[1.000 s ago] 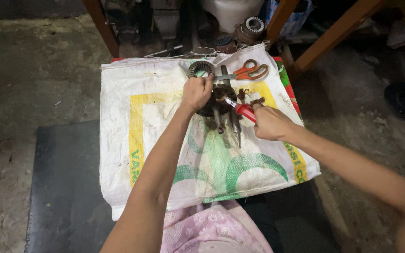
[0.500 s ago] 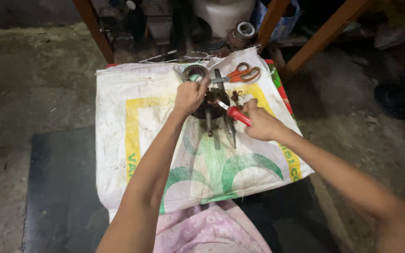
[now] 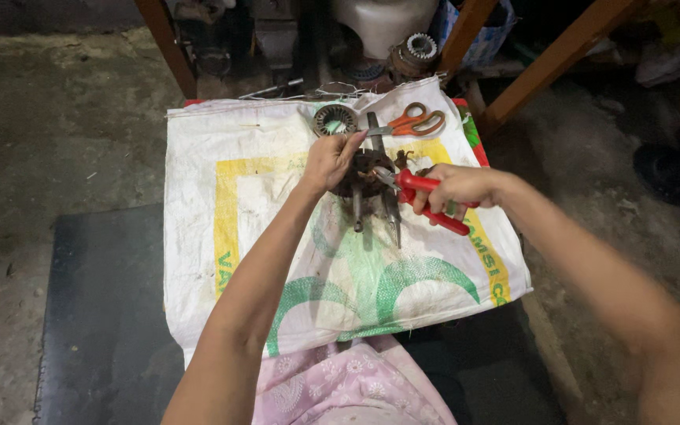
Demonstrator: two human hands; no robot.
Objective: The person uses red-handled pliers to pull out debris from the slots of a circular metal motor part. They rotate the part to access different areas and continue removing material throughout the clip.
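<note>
Red-handled pliers (image 3: pixel 430 201) sit in the right hand (image 3: pixel 454 189), with the fingers closed tight round the handles. The metal tip of the pliers points at a dark, rusty motor part (image 3: pixel 365 177) in the middle of a white woven sack (image 3: pixel 277 236). The left hand (image 3: pixel 328 161) is curled over the top of that part and pinches it with the fingertips. The sack lies flat on the floor (image 3: pixel 57 118), partly over a dark mat (image 3: pixel 96 315).

Since a second ago, very little has moved. Both hands stay on the same part, and the pliers stay at its right side, so the work on the part looks to be still going on. Orange scissors (image 3: pixel 411 122) and a round metal ring (image 3: pixel 334 120) lie just past the hands near the top edge of the sack, untouched. A few thin metal tools lie right below the part.
</note>
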